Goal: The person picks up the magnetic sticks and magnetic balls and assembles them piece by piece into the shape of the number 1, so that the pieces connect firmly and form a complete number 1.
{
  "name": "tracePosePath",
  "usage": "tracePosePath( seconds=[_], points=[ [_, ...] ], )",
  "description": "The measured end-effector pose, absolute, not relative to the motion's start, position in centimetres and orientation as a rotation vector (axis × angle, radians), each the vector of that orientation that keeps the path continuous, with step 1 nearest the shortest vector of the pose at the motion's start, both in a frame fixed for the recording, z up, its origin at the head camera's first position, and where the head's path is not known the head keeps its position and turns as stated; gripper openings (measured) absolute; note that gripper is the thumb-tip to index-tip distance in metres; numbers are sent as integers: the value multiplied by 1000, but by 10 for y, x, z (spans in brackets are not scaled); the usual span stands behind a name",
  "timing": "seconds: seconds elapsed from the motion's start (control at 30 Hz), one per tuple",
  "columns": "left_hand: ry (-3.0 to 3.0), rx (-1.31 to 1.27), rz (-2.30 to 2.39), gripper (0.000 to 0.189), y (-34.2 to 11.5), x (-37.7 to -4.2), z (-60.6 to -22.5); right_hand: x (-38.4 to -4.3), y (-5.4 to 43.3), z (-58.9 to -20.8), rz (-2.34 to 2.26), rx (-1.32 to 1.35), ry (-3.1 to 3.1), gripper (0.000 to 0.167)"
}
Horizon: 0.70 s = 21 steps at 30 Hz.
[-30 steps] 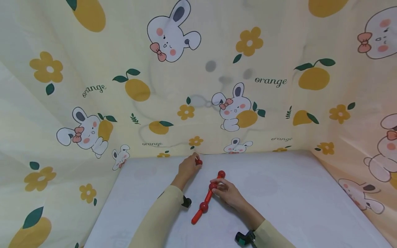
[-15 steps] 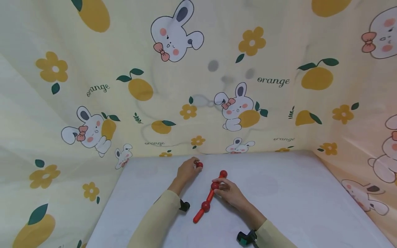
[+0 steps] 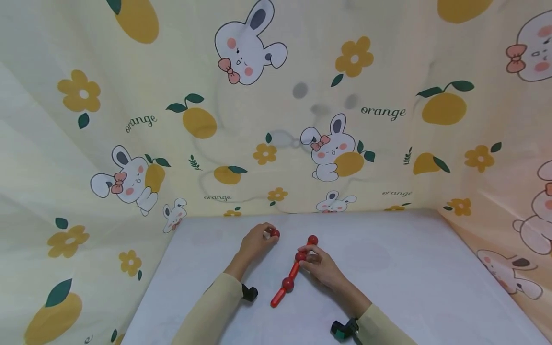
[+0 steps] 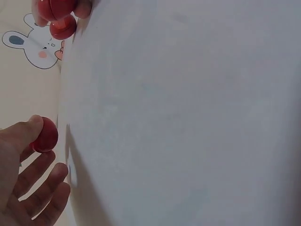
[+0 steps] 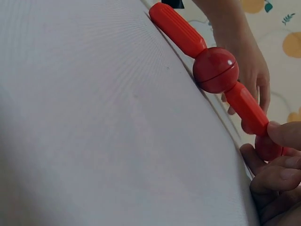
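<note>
My left hand (image 3: 255, 243) pinches a red ball (image 4: 46, 135) between thumb and index finger over the far part of the table; its other fingers spread loosely in the left wrist view. To its right, my right hand (image 3: 322, 267) grips a chain of red balls and ridged red rods by one of its middle balls (image 3: 300, 257). A ball (image 3: 312, 240) caps the chain's far end. A rod (image 5: 178, 29) forms the near end, joined to another ball (image 5: 216, 69). The lone ball and the chain are apart.
The white table (image 3: 388, 287) meets a patterned curtain (image 3: 371, 143) with rabbits and oranges at its back and sides. Small black cameras (image 3: 344, 329) are strapped at both wrists.
My left hand has drawn the lone ball back from the table's far edge, toward me. The right hand keeps its grip on the chain, and the whole head view has shifted slightly.
</note>
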State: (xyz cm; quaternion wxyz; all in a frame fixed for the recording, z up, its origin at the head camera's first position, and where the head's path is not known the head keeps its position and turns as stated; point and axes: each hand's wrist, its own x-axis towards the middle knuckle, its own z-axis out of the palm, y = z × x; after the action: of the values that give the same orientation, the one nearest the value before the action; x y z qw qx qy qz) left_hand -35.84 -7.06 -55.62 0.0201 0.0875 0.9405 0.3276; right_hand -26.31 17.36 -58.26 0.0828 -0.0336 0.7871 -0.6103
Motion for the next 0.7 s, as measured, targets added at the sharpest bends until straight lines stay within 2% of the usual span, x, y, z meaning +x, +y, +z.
tracePosePath(
  seconds=[0.7],
  points=[
    [2854, 407, 1090, 34, -84, -321, -551, -264, 179, -582, -1779, -217, 2448, 39]
  ],
)
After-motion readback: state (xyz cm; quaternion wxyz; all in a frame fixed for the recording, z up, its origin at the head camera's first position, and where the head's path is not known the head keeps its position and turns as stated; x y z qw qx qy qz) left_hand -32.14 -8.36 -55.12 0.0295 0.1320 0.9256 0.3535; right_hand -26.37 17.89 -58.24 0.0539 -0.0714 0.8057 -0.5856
